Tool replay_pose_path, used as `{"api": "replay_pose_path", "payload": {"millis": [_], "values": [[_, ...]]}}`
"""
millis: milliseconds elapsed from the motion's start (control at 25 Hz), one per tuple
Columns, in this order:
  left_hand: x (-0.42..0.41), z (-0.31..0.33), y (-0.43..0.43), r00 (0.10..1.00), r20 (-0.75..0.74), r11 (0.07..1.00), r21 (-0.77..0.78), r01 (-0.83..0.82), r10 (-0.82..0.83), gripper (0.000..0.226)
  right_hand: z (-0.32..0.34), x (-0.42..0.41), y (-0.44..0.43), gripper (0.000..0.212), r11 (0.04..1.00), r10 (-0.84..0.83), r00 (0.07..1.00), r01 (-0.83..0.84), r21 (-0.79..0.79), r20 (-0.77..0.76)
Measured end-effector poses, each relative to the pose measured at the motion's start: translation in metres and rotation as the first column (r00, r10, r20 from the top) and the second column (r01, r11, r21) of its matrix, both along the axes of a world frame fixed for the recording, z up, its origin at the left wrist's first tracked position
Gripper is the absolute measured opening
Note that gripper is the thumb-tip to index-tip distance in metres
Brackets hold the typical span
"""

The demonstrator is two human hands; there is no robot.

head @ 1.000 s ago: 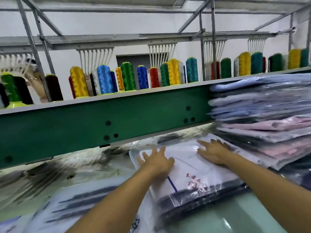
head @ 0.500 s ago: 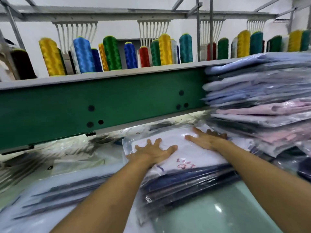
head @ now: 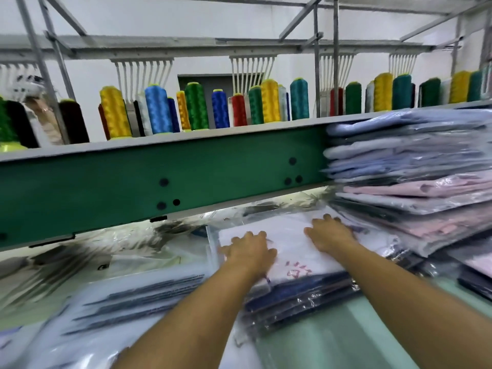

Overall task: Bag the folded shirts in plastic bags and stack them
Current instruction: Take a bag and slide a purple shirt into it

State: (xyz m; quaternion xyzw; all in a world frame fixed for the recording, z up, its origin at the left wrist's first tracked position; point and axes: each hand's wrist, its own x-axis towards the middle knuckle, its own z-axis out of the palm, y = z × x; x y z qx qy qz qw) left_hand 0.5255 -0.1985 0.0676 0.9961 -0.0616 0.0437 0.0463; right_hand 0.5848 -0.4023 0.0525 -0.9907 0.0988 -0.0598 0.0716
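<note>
I am pressing my left hand (head: 249, 251) and right hand (head: 330, 234) flat on the bagged white shirt (head: 290, 233), fingers straight and slightly spread. It is lying atop a short stack of dark bagged shirts (head: 298, 298) on the table (head: 306, 347), just beside the tall pile (head: 412, 169).

A: What stands at the back?
B: A white wall (head: 186, 20) with a dark opening (head: 213, 79), a grey metal frame (head: 239, 46) above it, and a long green beam (head: 106, 187) carrying colourful thread cones (head: 195, 106).
A: And below?
B: A pale green tabletop (head: 332, 342), shining a little.
</note>
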Motion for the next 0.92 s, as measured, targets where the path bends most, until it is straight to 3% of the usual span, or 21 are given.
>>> {"api": "replay_pose_path", "payload": {"millis": [120,280,400,520,680,920], "values": [[-0.019,0.015,0.015,0.993,0.116,0.998,-0.061,0.004,0.003,0.048,0.010,-0.027,0.029,0.035,0.997,0.004,0.973,0.013,-0.072,0.231],[-0.058,0.036,0.039,0.958,0.278,0.992,-0.124,-0.040,0.073,0.039,0.030,-0.076,0.091,0.009,0.958,0.151,0.876,-0.243,0.150,0.459],[-0.095,0.042,0.056,0.936,0.338,0.985,-0.169,-0.038,0.094,0.031,0.041,-0.115,0.137,0.019,0.883,0.291,0.838,-0.421,0.208,0.461],[-0.141,0.042,0.081,0.946,0.312,0.992,-0.106,-0.062,0.092,0.022,0.043,-0.157,0.172,0.021,0.816,0.434,0.786,-0.550,0.178,0.440],[-0.196,0.032,0.115,0.967,0.215,0.989,-0.080,-0.125,0.139,0.006,0.035,-0.209,0.203,0.018,0.762,0.559,0.750,-0.633,0.137,0.354],[-0.245,0.006,0.146,0.985,-0.006,0.981,-0.087,-0.175,0.175,0.016,0.016,-0.264,0.227,0.027,0.657,0.691,0.664,-0.742,0.136,0.284]]}}
